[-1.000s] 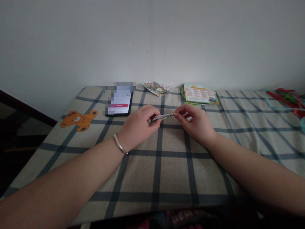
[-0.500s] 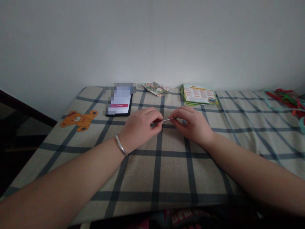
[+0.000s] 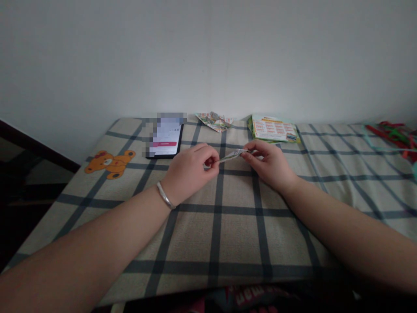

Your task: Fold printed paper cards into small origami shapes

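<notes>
A thin folded piece of printed paper (image 3: pixel 233 154) stretches between my two hands, just above the checked cloth. My left hand (image 3: pixel 195 169), with a silver bangle at its wrist, pinches the paper's left end. On the other end, the thumb and fingers of my right hand (image 3: pixel 269 163) are closed. Part of the paper is hidden behind the fingers. Beyond the hands lies a crumpled printed paper (image 3: pixel 215 121). A stack of printed leaflets (image 3: pixel 275 129) rests behind my right hand.
A phone (image 3: pixel 166 137) with its screen lit lies behind my left hand. The checked tablecloth (image 3: pixel 237 234) carries an orange bear figure (image 3: pixel 110 164) at left. Red and green strips (image 3: pixel 394 137) are heaped at the far right. A white wall (image 3: pixel 208 56) rises behind the table.
My right hand has moved slightly right and up, away from my left hand. More of the folded paper now shows between them, tilted so its printed face is visible.
</notes>
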`<act>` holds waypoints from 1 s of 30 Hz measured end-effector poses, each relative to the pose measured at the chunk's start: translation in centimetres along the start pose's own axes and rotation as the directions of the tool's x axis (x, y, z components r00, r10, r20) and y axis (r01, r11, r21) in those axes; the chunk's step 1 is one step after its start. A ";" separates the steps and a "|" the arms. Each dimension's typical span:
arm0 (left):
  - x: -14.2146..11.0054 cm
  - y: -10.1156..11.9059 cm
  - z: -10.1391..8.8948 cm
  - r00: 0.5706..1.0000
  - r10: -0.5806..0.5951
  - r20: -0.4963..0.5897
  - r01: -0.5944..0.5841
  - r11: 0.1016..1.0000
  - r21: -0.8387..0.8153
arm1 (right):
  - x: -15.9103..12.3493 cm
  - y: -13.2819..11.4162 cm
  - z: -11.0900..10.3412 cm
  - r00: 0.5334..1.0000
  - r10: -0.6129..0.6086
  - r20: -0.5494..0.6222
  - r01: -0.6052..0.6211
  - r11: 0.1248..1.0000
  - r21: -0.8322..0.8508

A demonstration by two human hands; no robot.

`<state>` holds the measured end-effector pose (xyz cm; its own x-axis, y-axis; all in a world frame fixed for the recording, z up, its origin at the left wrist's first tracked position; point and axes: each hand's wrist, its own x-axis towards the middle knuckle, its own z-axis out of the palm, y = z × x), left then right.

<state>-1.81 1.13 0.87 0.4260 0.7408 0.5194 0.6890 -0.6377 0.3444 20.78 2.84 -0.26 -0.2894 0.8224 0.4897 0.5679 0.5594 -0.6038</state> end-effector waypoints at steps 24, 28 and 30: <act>0.0 0.4 0.1 0.998 -0.023 -0.060 0.008 0.974 -0.227 | -0.5 -1.7 -0.4 0.932 -0.360 0.044 0.359 0.896 -0.261; 0.1 0.7 0.1 0.996 -0.084 0.008 0.079 0.888 -0.453 | -0.5 -1.7 -0.5 0.935 -0.352 0.044 0.348 0.889 -0.296; 0.1 1.0 0.1 0.994 -0.103 0.025 0.102 0.867 -0.488 | -0.5 -1.7 -0.5 0.930 -0.367 0.036 0.359 0.877 -0.318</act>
<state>-1.05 0.62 1.17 0.3672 0.8077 0.4613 0.3546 -0.5800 0.7334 20.38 1.42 0.86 -0.5052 0.5631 0.6540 0.6399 0.7529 -0.1539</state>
